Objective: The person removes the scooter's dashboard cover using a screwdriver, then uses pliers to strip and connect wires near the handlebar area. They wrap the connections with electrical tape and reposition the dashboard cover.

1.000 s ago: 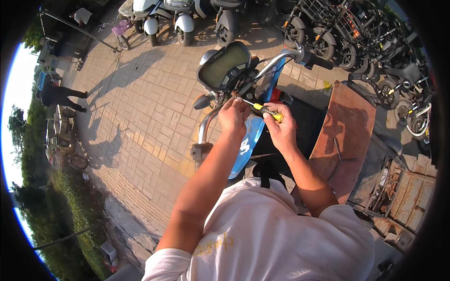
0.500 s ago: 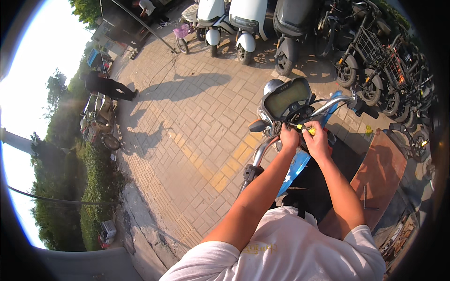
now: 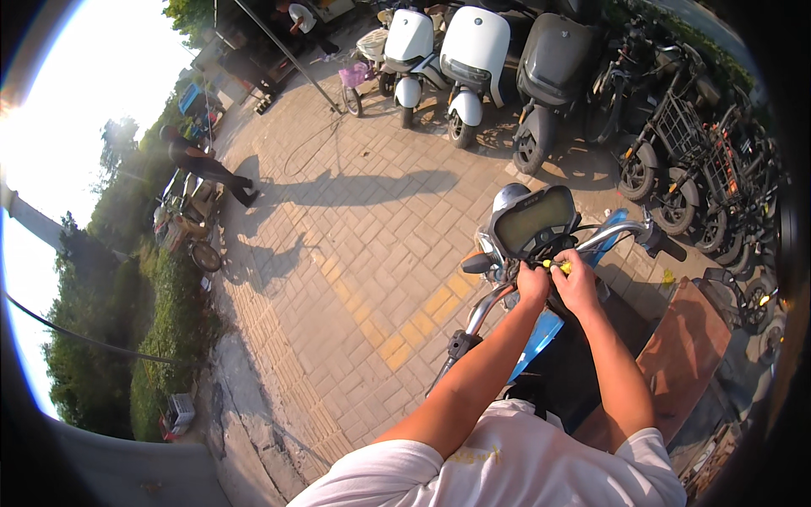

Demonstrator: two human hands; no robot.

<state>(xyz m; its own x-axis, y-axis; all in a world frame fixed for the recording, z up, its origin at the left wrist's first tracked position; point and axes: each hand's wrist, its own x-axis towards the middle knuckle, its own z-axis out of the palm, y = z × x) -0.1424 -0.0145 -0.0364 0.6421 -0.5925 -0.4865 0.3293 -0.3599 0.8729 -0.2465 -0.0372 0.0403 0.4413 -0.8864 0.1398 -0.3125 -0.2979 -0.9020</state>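
My right hand [image 3: 577,280] is closed round a yellow-handled screwdriver [image 3: 559,265], held at the middle of a scooter's handlebars, just under the dark display [image 3: 532,221]. My left hand [image 3: 531,284] is beside it, fingers bent in among the parts below the display; what they grip, if anything, is hidden. Chrome bars [image 3: 619,231] with black grips stretch to either side, and a blue body panel [image 3: 539,338] shows below my hands.
A reddish-brown board [image 3: 686,329] stands at my right. Parked white scooters [image 3: 473,51] line the far side, with dark bikes [image 3: 676,169] to the right. A person in dark clothes [image 3: 198,160] stands left by a parked two-wheeler [image 3: 186,220]. A pole [image 3: 287,59] crosses behind.
My view has swung, so the scooter and my arms now sit farther right and the surroundings show more. My hands stay under the display with the screwdriver.
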